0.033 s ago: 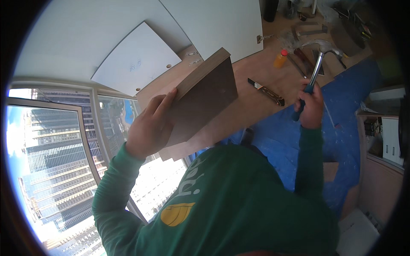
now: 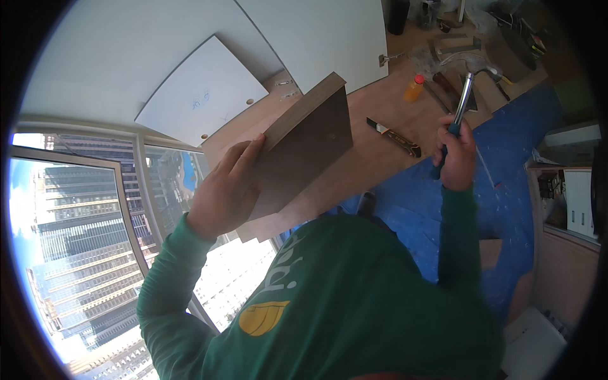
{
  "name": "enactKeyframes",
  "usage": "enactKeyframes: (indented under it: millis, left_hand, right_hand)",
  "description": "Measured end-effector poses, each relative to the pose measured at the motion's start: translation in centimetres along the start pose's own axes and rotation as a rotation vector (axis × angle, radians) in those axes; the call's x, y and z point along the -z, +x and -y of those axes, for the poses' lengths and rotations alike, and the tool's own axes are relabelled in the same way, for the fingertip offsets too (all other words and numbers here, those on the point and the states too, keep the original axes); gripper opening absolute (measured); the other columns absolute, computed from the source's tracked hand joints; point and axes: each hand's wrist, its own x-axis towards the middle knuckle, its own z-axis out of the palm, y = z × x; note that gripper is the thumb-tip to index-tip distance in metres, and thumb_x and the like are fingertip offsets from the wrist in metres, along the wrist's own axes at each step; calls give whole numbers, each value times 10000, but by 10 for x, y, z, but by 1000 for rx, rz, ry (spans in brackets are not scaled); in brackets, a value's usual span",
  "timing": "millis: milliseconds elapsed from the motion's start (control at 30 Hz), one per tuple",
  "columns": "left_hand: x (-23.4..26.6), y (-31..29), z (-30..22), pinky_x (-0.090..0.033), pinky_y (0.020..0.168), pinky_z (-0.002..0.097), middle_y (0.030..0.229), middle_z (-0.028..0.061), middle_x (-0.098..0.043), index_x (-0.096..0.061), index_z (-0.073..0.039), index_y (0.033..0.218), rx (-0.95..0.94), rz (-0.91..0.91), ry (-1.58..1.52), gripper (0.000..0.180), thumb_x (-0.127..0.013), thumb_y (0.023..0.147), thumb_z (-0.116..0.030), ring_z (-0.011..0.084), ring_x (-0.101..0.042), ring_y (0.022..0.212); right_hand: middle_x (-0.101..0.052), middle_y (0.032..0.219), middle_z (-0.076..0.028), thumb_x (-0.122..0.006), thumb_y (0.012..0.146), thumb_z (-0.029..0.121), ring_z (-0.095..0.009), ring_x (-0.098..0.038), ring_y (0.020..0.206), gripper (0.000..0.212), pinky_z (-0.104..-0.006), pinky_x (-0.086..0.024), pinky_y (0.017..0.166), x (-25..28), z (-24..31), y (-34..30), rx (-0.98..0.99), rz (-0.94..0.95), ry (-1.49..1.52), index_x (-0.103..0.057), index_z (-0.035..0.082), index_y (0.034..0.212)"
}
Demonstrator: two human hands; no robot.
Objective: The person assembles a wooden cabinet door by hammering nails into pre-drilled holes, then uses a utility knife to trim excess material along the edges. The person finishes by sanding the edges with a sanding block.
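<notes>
My left hand (image 2: 225, 183) grips a dark brown wooden board (image 2: 310, 149) by its edge, with the thumb along the lighter top edge. The board is tilted on edge above the brown work surface (image 2: 373, 104). In my right hand (image 2: 457, 155) is a claw hammer (image 2: 463, 104), its dark grip wrapped by my fingers and its metal shaft pointing up and away. The hammer is apart from the board. Between the two hands, a utility knife (image 2: 398, 139) lies on the work surface with its blade out.
An orange bottle with a red cap (image 2: 415, 88) stands beyond the knife, near several scattered hand tools. A white panel (image 2: 199, 95) with blue marks leans at the far left. Blue sheeting (image 2: 506, 164) covers the floor at right. A window (image 2: 76, 240) is on my left.
The hammer has tilted, so its head looks lower and more foreshortened, and my right hand has shifted slightly left. My left hand and the board have barely moved.
</notes>
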Motion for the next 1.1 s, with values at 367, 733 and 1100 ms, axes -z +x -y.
enactKeyframes:
  millis: [367, 733, 1100]
  left_hand:
    - [30, -96, 74, -519, 996, 467, 1430, 239, -503, -300, -63, 1618, -96, 86, -97, 912, -617, 773, 73, 472, -618, 1162]
    - [1, -145, 120, -567, 943, 425, 1355, 214, -608, -370, -42, 1575, -185, -161, -336, 877, -674, 760, 64, 385, -693, 1086]
    - [-94, -137, 145, -485, 1039, 373, 1351, 176, -677, -609, -3, 1412, -317, -463, -1035, 623, -727, 804, 58, 263, -661, 1191]
  right_hand:
    - [-511, 657, 12, -507, 1104, 370, -66, -479, 541, 355, -238, -390, 496, -163, 52, -83, 58, 413, -292, -620, 55, 986]
    - [-480, 608, -1, -504, 1087, 468, -95, -462, 465, 450, -256, -378, 424, -220, 54, -103, -117, 247, -386, -573, 66, 894]
    - [-444, 578, 13, -464, 1090, 503, -95, -416, 406, 487, -263, -338, 369, -219, 69, -109, -160, 229, -599, -547, 77, 869]
